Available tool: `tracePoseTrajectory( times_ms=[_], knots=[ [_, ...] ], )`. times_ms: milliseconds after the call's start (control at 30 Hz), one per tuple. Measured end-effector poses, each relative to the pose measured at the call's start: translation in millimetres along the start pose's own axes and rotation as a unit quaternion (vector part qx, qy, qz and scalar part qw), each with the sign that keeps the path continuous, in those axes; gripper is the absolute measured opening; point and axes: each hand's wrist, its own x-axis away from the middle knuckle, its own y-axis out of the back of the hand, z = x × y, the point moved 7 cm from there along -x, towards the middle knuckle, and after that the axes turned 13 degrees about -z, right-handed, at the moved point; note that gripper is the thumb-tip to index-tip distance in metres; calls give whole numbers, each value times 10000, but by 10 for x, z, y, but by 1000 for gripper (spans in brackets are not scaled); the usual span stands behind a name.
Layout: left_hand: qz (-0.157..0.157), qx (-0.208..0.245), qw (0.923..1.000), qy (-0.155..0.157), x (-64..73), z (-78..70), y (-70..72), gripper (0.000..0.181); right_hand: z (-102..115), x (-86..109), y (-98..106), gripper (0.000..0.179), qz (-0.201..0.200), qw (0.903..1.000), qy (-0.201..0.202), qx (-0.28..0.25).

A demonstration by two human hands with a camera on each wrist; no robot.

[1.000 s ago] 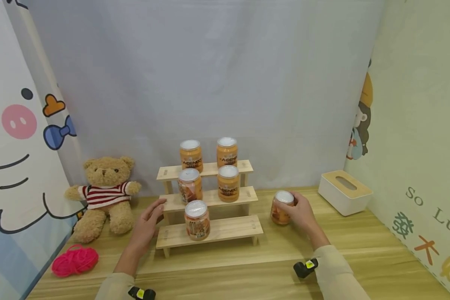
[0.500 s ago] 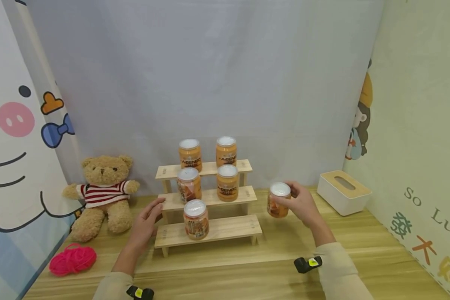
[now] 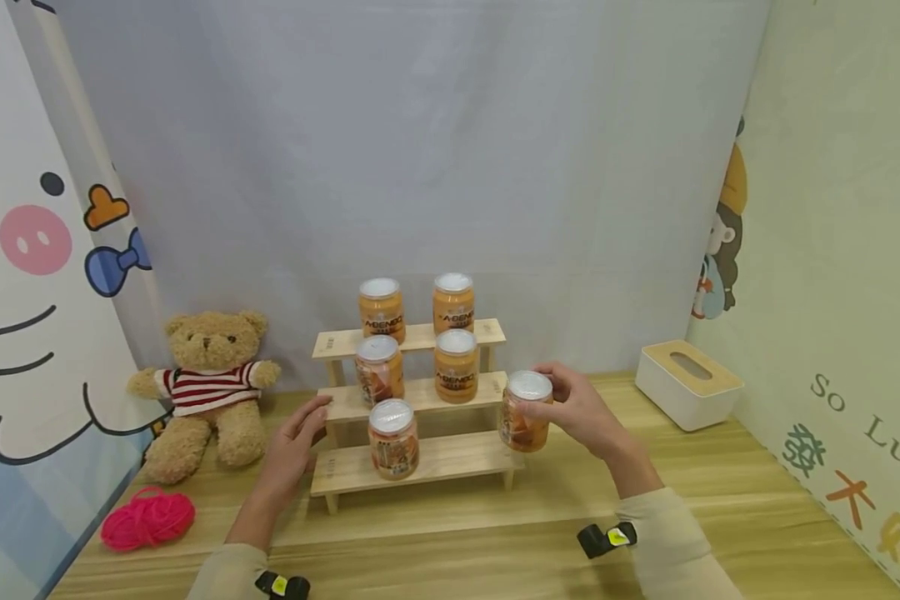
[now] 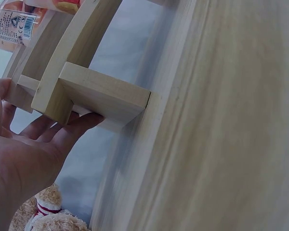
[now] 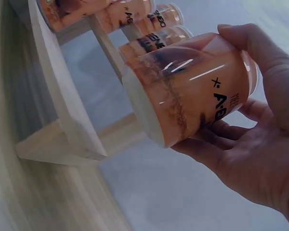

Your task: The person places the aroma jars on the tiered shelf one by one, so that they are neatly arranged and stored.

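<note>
In the head view my right hand (image 3: pixel 588 417) holds an orange jar (image 3: pixel 525 412) with a pale lid, off the table at the right end of the three-step wooden stand (image 3: pixel 461 458). The right wrist view shows the thumb on one side of this jar (image 5: pixel 192 91) and fingers on the other. My left hand (image 3: pixel 288 454) touches the stand's left end; in the left wrist view its fingers (image 4: pixel 79 130) lie extended against the wooden leg (image 4: pixel 103 91). One similar jar (image 3: pixel 393 442) stands on the lowest step, two on the middle, two on the top.
A teddy bear (image 3: pixel 213 392) in a striped shirt sits left of the stand, with a pink yarn bundle (image 3: pixel 148 518) in front of it. A white tissue box (image 3: pixel 687 387) with a wooden top stands on the right. A grey curtain (image 3: pixel 570 208) hangs behind.
My right hand has lifted the jar off the table and carried it left to the stand's right end. The left hand stays at the stand's left side.
</note>
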Motion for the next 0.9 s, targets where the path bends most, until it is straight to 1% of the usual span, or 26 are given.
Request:
tracePoseTrajectory(
  times_ms=[67,167,267,433,533,733,900],
  knots=[
    [-17,-2,10000,24,2,4,3,57,-6,7,-124,51,47,10000,13,-63],
    [-34,-20,10000,35,-4,9,-1,58,-16,26,-290,51,-38,9999,71,-59],
    [-69,-36,10000,26,-13,17,-2,58,-26,57,-445,48,-41,9999,95,-38],
    [-62,42,10000,-21,-14,16,12,57,-52,89,-673,47,108,9999,80,-15],
    [-33,74,10000,-17,-12,17,8,57,-74,97,-736,50,-35,10000,88,28],
    [-19,38,10000,11,-7,17,-8,59,-121,120,-781,52,-523,9986,35,-67],
    [-72,60,9999,48,-11,24,-4,57,-145,141,-815,56,-732,9971,-76,-205]
  ],
)
